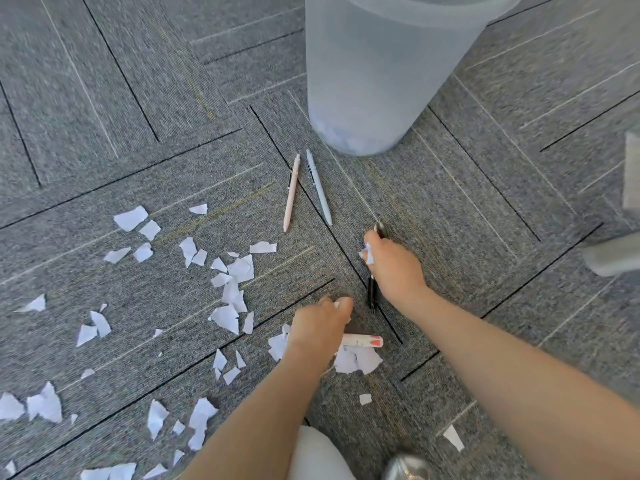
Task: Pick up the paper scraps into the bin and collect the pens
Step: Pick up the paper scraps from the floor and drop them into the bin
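Down on the floor: grey carpet tiles point(138, 161) with dark seams, seen from above.
Bin: a pale see-through plastic bin point(381, 74) stands upright on the carpet; some white paper shows through its base.
Pink pen: a pink pen point(291, 192) lies just in front of the bin.
Grey pen: a grey pen point(319, 187) lies just beside the pink one, slightly nearer the bin.
Right hand: the right hand point(391, 265), further out from the bin than the two pens, has fingers curled round a black pen point(371, 293) and also pinches a small white scrap point(369, 253).
Left hand: the left hand point(320, 323), further still from the bin, has fingers curled down at the carpet; a bit of white shows at the fingertips, but whether it grips it I cannot tell.
Marker: a white marker with red marks point(363, 340) lies just beside the left hand.
Paper scraps: torn white paper scraps point(228, 292) are strewn over the carpet, well apart from the bin.
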A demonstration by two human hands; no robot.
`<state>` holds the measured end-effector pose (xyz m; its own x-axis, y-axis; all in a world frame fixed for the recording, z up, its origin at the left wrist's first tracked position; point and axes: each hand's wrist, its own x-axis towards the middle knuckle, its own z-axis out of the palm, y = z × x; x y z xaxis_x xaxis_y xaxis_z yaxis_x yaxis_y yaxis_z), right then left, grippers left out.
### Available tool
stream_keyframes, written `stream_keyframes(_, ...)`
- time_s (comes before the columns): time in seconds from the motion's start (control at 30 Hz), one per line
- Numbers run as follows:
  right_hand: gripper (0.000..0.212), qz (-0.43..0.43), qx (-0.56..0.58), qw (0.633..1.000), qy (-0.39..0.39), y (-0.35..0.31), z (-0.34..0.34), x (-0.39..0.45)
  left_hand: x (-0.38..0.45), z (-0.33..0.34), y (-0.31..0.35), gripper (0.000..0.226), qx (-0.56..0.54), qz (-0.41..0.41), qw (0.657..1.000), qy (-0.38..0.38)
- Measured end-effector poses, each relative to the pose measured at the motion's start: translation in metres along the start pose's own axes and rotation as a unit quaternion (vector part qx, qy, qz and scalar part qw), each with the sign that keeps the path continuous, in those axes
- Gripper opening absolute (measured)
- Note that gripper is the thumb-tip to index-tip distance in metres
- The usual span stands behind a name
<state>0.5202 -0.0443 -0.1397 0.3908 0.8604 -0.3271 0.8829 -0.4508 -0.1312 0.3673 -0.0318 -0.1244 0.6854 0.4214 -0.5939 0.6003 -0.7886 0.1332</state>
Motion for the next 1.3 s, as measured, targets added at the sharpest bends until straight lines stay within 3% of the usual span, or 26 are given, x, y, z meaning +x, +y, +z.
stream_keyframes(0.17,0.028,0.004,-0.075,0.997,-0.026,-0.003,-0.01,-0.003,-0.005,-0.005,0.002,0.036,-0.019,0.007,1.0,-0.014)
stream_keyframes(0.37,0.023,0.022,-0.041,0.998,-0.05,-0.004,-0.022,-0.004,-0.002,-0.009,-0.017,0.024,-0.179,-0.079,0.98,0.026)
stream_keyframes(0.57,0.009,0.056,0.056,0.996,-0.051,0.005,-0.019,-0.01,0.007,-0.055,-0.055,0.019,-0.357,-0.097,0.919,0.137)
stream_keyframes(0.67,0.027,0.063,0.228,0.97,-0.056,-0.001,-0.037,-0.006,0.006,-0.094,-0.069,0.02,-0.384,-0.096,0.903,0.165)
stream_keyframes(0.77,0.031,0.028,0.348,0.937,0.004,-0.012,-0.084,-0.003,-0.004,-0.144,-0.084,0.016,-0.343,-0.071,0.917,0.191)
stream_keyframes(0.9,0.021,-0.066,0.393,0.906,0.142,-0.023,-0.17,0.002,-0.022,-0.227,-0.087,0.023,-0.331,-0.044,0.911,0.243)
stream_keyframes(1.03,0.025,-0.113,0.447,0.844,0.274,-0.024,-0.257,0.026,-0.007,-0.314,-0.065,0.024,-0.397,-0.01,0.858,0.325)
stream_keyframes(1.1,0.028,-0.087,0.452,0.838,0.292,-0.018,-0.286,0.058,0.011,-0.348,-0.053,0.023,-0.482,0.0,0.815,0.322)
stream_keyframes(1.2,0.033,-0.015,0.406,0.892,0.197,-0.006,-0.303,0.104,0.039,-0.377,-0.042,0.03,-0.604,-0.066,0.753,0.253)
stream_keyframes(1.3,0.009,0.036,0.352,0.932,0.082,-0.001,-0.305,0.116,0.053,-0.38,-0.043,0.018,-0.668,-0.116,0.71,0.193)
